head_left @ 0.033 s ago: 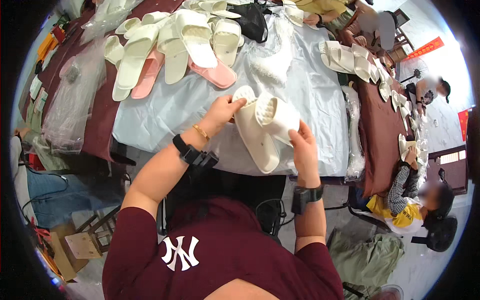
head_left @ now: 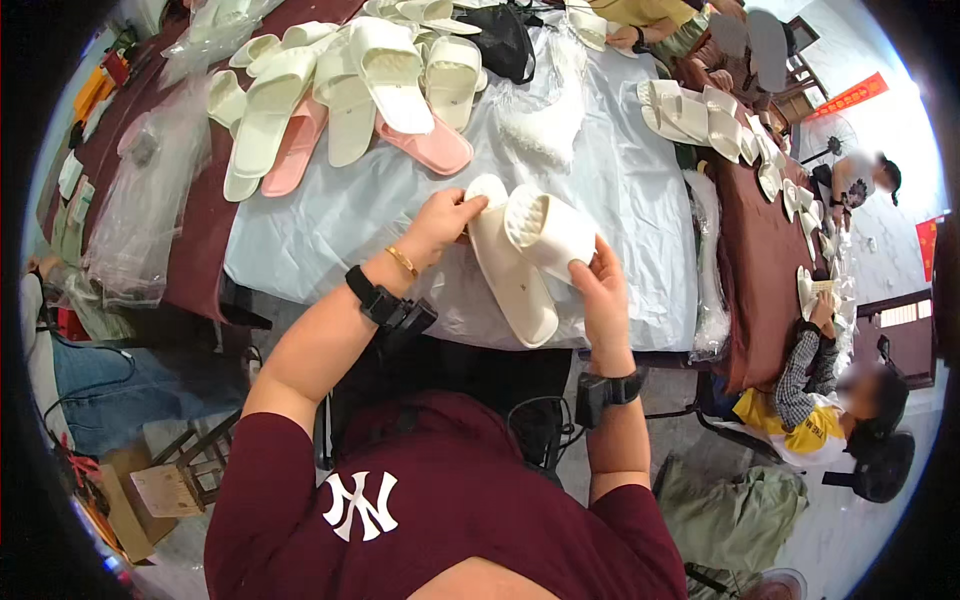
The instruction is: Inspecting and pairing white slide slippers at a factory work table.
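Over the near edge of the sheeted table I hold a white slipper [head_left: 515, 295], its sole slanting toward me. My left hand [head_left: 440, 228] is closed on the far tip of the sole, thumb on top. My right hand [head_left: 604, 300] pinches the lower right edge of the wide white strap [head_left: 563, 238], which sits off to the right of the sole. A bumpy texture shows at the strap's opening. How the strap joins the sole is hidden. Beyond lies a pile of white slippers [head_left: 390, 65], with a pink slipper [head_left: 296, 150] and another pink sole [head_left: 440, 150] among them.
Pale plastic sheeting [head_left: 340, 240] covers the table. White fluffy material [head_left: 540, 130] lies beyond my hands, near a black mesh bag [head_left: 505, 42]. Clear plastic bags [head_left: 150, 200] are at left. More white slippers [head_left: 690, 115] line the right-hand brown table [head_left: 745, 290], where other people sit.
My right hand has shifted slightly left and up, turning the strap a little with it. My left hand keeps its hold on the sole tip.
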The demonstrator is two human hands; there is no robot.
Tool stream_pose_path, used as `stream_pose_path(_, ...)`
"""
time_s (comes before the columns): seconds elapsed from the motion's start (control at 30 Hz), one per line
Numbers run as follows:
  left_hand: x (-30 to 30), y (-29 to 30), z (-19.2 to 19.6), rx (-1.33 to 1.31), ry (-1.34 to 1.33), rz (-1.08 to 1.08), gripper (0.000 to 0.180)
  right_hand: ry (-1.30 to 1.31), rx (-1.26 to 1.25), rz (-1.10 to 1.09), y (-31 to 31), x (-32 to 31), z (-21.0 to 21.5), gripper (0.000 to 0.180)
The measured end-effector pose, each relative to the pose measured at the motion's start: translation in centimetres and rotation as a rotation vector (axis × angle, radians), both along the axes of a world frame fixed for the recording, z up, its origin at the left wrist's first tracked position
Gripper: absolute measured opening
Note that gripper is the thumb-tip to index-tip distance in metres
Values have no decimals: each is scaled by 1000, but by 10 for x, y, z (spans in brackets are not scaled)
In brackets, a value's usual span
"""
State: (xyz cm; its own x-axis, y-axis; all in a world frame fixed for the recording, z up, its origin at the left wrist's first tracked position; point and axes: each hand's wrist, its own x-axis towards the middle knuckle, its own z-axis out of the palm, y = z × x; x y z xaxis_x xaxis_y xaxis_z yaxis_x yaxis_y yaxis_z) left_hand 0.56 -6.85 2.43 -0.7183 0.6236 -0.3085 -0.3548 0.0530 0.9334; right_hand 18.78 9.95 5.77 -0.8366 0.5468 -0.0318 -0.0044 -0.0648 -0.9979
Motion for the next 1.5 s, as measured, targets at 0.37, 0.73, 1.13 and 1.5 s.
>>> stream_pose_path(0.37, 1, 4, -14, 32, 115, -8, 69, -224, 1339, -236, 26, 2, -23, 72)
stream_pose_path(0.73, 4, -1, -17, 22, 123, -29, 67, -270, 296, -155, 68, 14, -38, 37)
stream_pose_path(1.13, -3, 0, -26, -25, 246, -23, 67, -290, 588, -120, 29, 15, -6, 53)
stream_pose_path(1.5, 18, 10, -16, -354, 926, -52, 75, -392, 728, -35, 54, 15, -54, 48)
